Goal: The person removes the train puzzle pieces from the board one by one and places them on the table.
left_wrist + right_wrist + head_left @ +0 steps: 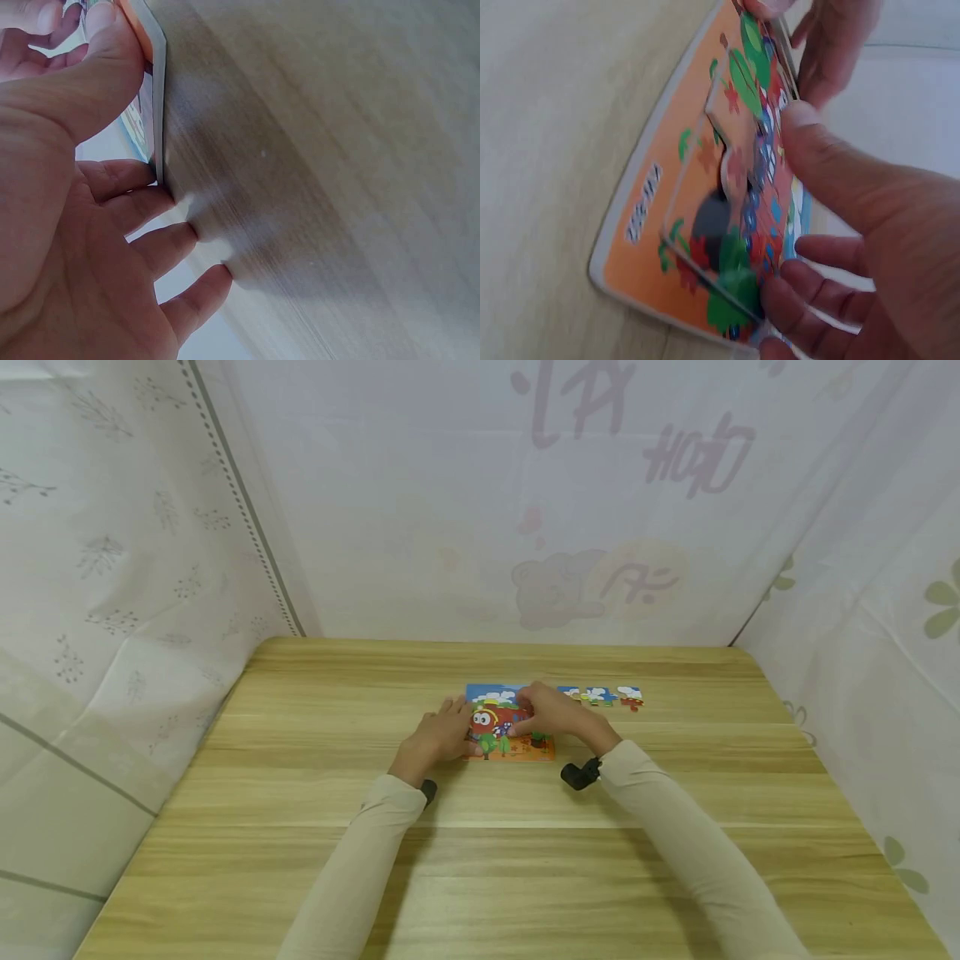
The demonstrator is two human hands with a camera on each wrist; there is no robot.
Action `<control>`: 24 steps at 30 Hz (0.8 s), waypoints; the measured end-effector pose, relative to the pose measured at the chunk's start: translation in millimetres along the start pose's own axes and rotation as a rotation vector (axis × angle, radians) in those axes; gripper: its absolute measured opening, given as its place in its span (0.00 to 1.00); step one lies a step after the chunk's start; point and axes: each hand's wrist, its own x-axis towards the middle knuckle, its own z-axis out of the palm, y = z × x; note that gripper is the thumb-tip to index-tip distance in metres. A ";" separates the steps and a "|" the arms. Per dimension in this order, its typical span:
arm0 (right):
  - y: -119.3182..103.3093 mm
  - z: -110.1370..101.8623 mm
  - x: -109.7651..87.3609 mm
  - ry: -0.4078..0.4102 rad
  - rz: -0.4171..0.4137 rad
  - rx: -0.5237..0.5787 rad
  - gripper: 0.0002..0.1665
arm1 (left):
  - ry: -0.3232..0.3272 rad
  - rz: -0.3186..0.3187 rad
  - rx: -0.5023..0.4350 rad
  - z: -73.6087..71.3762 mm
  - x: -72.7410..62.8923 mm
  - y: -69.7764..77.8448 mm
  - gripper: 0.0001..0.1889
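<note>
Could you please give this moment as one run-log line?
left hand: touches left side of puzzle board | right hand: touches puzzle board | loose pieces: on table, right of puzzle board

We look forward and down from the head, far enough back to get the table (480,877) to its far edge. Left wrist: we're close, tilted along the left hand (79,247). Right wrist: close, tilted, facing the puzzle board (697,142). Wrist views share puzzle board, left hand.
</note>
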 end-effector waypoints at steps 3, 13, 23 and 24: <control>-4.5 3.1 1.5 -0.023 0.077 -0.057 0.24 | 0.003 0.008 0.001 1.0 0.1 -0.6 0.46; -18.5 -0.6 2.6 -0.090 0.181 -0.070 0.25 | 0.009 0.011 0.020 0.3 0.0 -0.5 0.45; -22.7 2.4 4.5 -0.096 0.203 -0.074 0.29 | 0.005 0.005 0.018 0.0 0.0 -0.6 0.46; -23.3 2.1 4.9 -0.102 0.204 -0.078 0.28 | 0.004 0.005 0.018 -0.3 -0.2 -0.6 0.46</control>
